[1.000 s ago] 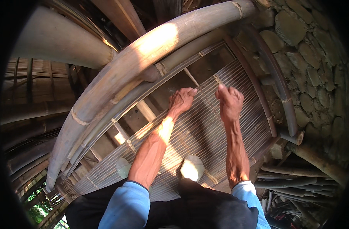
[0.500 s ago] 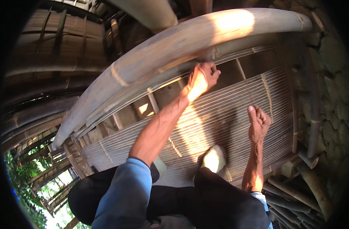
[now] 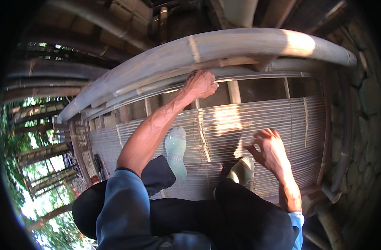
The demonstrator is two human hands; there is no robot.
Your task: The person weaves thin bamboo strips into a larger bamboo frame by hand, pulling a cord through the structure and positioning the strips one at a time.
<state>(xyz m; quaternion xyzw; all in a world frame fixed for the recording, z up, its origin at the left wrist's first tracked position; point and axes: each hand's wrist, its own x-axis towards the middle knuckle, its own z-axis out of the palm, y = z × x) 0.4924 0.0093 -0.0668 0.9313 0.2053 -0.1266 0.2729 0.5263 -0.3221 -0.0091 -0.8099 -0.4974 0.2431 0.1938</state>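
My left hand (image 3: 201,83) is closed just below the thick bamboo pole (image 3: 224,43), by the far edge of a mat of thin slats (image 3: 265,121). Whatever its fingers hold, if anything, is hidden. Lower and to the right, my right hand (image 3: 271,150) hovers over the mat with thumb and fingers apart, and nothing shows between them. A thin reddish cord (image 3: 194,125) hangs in a loose curve over the slats below my left hand. Pale lashings (image 3: 204,135) run across the slats in rows.
My feet, in a pale green sock (image 3: 176,148) and a sock in shadow (image 3: 242,170), rest on the mat. Beyond its far edge, crossbars (image 3: 234,91) span dark gaps. A stone wall (image 3: 363,112) stands at the right, with bamboo poles (image 3: 48,73) at the left.
My view has turned and shifted. My right hand has gone from a pinch on a thin cord to parted fingers. My left hand stays closed near the pole, now further left along it.
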